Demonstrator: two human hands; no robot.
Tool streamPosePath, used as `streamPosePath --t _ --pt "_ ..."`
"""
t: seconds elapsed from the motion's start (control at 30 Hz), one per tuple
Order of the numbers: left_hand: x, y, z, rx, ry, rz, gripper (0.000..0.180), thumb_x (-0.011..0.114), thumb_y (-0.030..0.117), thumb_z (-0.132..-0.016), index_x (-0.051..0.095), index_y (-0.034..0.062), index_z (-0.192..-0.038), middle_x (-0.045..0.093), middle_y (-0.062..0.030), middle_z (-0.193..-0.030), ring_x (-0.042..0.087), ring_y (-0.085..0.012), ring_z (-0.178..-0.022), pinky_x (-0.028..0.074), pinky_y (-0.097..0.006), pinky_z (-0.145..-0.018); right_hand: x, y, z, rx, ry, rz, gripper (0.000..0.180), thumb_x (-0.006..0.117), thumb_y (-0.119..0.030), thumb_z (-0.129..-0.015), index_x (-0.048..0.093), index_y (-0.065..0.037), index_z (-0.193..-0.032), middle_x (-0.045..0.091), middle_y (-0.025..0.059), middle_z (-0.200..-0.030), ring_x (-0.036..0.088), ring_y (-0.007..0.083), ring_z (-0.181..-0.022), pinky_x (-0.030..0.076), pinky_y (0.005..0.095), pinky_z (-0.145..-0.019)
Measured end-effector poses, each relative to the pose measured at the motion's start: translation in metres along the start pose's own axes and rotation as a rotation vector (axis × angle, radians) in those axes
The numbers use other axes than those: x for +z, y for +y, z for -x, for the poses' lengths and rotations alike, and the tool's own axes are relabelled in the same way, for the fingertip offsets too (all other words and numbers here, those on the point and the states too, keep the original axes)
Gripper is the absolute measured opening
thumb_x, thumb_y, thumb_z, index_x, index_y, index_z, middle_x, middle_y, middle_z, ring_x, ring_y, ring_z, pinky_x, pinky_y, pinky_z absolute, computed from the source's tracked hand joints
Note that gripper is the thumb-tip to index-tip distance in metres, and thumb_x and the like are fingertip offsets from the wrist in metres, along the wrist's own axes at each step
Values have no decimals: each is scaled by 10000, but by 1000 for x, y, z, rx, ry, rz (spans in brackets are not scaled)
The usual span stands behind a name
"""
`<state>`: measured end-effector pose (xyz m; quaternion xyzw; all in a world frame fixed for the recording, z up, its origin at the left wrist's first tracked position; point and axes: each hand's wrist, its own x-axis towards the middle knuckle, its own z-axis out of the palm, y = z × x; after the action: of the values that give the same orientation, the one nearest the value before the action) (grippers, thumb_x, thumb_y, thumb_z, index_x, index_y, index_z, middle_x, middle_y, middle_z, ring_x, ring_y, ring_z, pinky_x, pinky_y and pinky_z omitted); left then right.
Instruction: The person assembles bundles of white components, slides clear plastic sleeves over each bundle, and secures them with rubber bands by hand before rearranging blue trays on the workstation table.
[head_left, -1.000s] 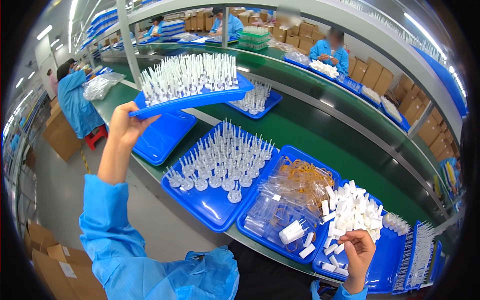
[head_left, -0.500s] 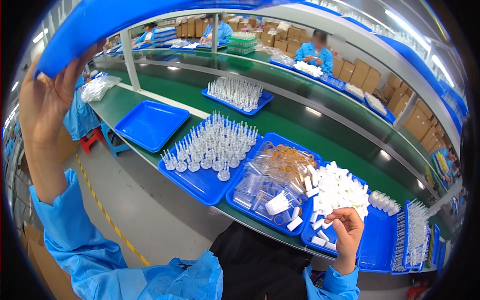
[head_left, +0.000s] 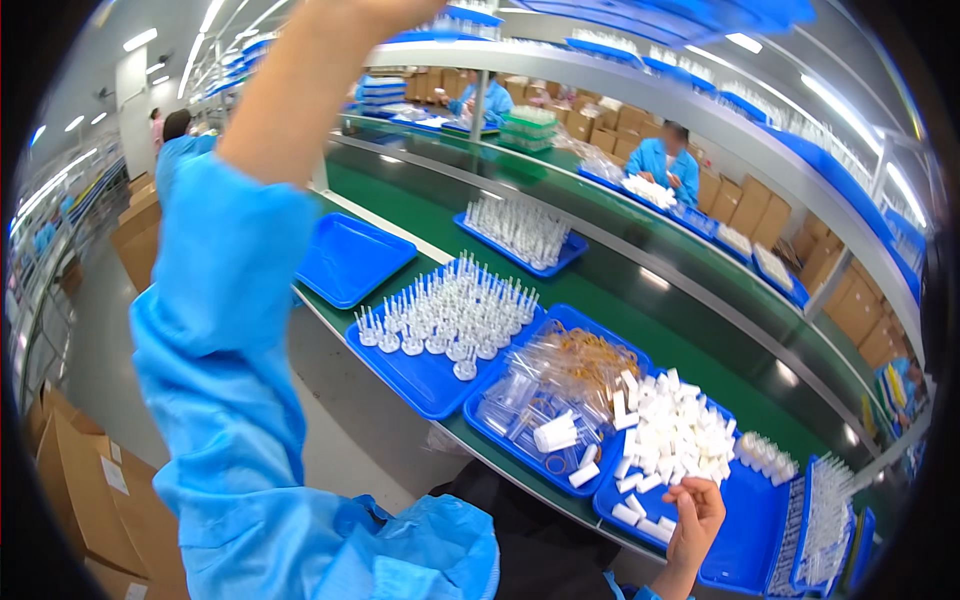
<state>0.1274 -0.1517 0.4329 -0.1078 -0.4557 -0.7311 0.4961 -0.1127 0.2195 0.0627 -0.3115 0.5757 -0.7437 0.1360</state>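
My left arm reaches up high, and my left hand (head_left: 392,10) is cut by the upper edge, its fingers out of sight. To its right, a blue plastic tray (head_left: 690,18) shows its underside at the top; contact with the hand is hidden. My right hand (head_left: 694,520) hovers by the near edge of the white cylinder pile (head_left: 680,425), its fingers loosely bent, the thumb apart, nothing visible in them. That pile lies in a blue tray (head_left: 612,505). Left of it, another tray holds clear plastic tubes (head_left: 520,400) and orange rubber bands (head_left: 590,360).
Clear stemmed parts (head_left: 440,315) stand in a tray on the green bench. Beyond are an empty blue tray (head_left: 355,260) and another filled tray (head_left: 520,235). An overhead shelf (head_left: 560,62) crosses above. A person (head_left: 665,165) works opposite. Cardboard boxes (head_left: 110,490) stand at left.
My left hand, gripping a blue tray earlier, has moved up and right, its fingers leaving the picture. The view has turned left. My right hand stays beside the white cylinders.
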Motion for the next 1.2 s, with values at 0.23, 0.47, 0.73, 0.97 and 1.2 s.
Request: streamPosePath --t 0.23,0.47,0.73,0.97,1.2 --pt "-21 -75 -89 -139 -51 3 424 378 262 -963 496 -105 -1139 561 -277 -1152 605 -417 -1055 575 -567 -850 -2 14 -3 38 -13 65 169 629 -8 -866 591 52 -1019 667 126 -860 637 180 -752 507 281 -733" --pt "-18 -141 -137 -208 0 -1 387 403 262 -946 509 -31 -1175 560 -198 -1133 591 -380 -1061 574 -544 -859 1 9 -9 148 -3 165 151 618 -1 -912 641 44 -1054 688 106 -936 652 169 -849 511 274 -807" --pt "-33 -212 -165 -88 -84 65 405 673 229 -882 533 45 -1215 486 -144 -1220 523 -317 -1118 518 -489 -946 -10 31 -16 180 24 147 152 617 -4 -915 637 43 -1058 681 100 -933 646 156 -852 506 262 -802" --pt "-3 -252 -168 94 242 -327 452 738 358 -856 563 77 -1164 539 -104 -1090 548 -271 -1009 535 -465 -861 -5 35 -16 241 58 145 167 616 -5 -917 634 38 -1077 678 102 -940 646 166 -863 497 261 -822" --pt "-66 -311 -147 83 414 -151 330 581 271 -919 550 -15 -1081 585 -170 -973 613 -304 -889 573 -421 -748 4 46 -19 247 104 57 188 638 21 -858 601 49 -1040 689 132 -890 674 181 -806 525 279 -773"
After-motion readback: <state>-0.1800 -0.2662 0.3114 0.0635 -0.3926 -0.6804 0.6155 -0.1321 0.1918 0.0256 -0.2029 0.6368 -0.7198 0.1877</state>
